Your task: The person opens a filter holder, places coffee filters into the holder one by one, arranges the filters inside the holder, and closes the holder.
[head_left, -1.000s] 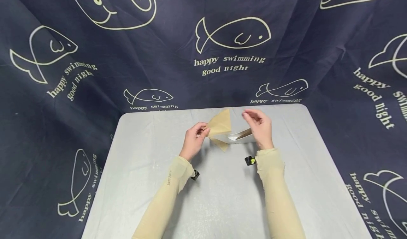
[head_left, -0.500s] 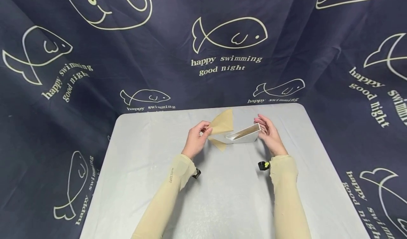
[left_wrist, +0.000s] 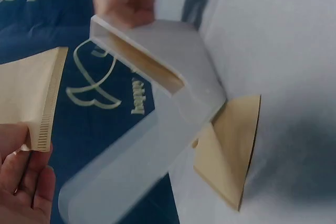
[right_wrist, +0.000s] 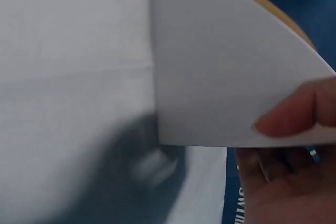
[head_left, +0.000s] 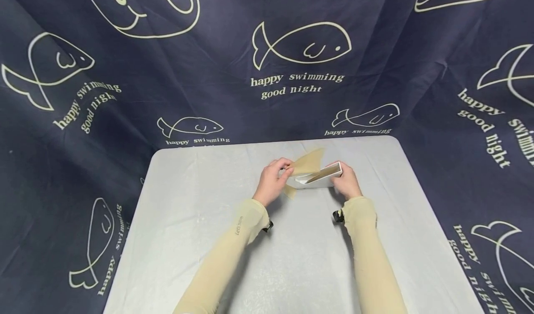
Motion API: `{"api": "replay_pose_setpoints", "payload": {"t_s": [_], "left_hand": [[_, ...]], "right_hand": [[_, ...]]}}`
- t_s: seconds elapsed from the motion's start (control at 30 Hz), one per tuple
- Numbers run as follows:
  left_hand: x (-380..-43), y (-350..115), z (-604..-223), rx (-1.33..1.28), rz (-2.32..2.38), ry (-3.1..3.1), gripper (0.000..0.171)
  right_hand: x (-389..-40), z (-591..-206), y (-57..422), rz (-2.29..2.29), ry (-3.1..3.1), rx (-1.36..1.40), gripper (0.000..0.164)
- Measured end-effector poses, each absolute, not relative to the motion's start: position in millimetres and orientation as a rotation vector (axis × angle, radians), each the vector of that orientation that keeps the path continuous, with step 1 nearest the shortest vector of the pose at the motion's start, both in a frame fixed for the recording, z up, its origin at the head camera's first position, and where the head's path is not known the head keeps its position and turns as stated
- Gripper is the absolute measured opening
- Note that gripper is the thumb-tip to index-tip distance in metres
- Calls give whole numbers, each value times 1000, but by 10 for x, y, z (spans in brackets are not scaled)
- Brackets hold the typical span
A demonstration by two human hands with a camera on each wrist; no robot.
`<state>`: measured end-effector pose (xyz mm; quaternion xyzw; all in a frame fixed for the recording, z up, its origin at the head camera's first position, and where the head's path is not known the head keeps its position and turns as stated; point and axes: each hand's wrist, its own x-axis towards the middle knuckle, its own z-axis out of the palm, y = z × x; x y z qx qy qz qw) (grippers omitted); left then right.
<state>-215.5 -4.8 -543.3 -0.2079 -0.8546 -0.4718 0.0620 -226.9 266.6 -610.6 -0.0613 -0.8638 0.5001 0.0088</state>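
My left hand (head_left: 273, 182) pinches a tan paper coffee filter (head_left: 309, 161) at its crimped edge, which shows in the left wrist view. Just right of it stands a white open-topped box (head_left: 321, 180) with a slanted slot, tan inside, and a long pale panel (left_wrist: 121, 169) reaching out behind. My right hand (head_left: 346, 180) grips the box's right end; in the right wrist view the thumb lies on the white side wall (right_wrist: 226, 77) and the fingers are on the far side. A second tan paper piece (left_wrist: 233, 140), folded, sticks out by the box's low end.
The pale grey cloth-covered table (head_left: 300, 258) runs back to a dark blue curtain (head_left: 300, 114) printed with fish and lettering. Small black devices (head_left: 338, 216) sit at both wrists, beside cream sleeves (head_left: 369, 253).
My right hand swung out around the box's right end, then closed in and took hold of it. My left hand has moved right with the coffee filter, nearer the box.
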Motion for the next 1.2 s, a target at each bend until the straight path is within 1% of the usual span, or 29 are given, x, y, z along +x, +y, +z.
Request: {"api": "replay_pose_setpoints", "payload": {"t_s": [0.2,0.43,0.8,1.03,1.2], "left_hand": [[-2147,213,-5475,-624,-1325,-2661,13],[-2149,490,-5558,-600,-1148,-2685,10],[-2171,650,-5715,-622,-1064,-2752,12],[-2165,726,-5751,-628,-869,-2841,14],[-2168,787,-5814,-623,-727,-2871,11]], "right_hand": [[-2307,-6152,2584,1358,-2678,-282,39],[-2310,-6166,2557,1345,-2634,-356,45],[-2322,-6205,2537,1332,-2637,-398,30],[-2324,-6208,2542,1344,-2619,-387,34],[-2317,-6206,2537,1361,-2617,-403,38]]}}
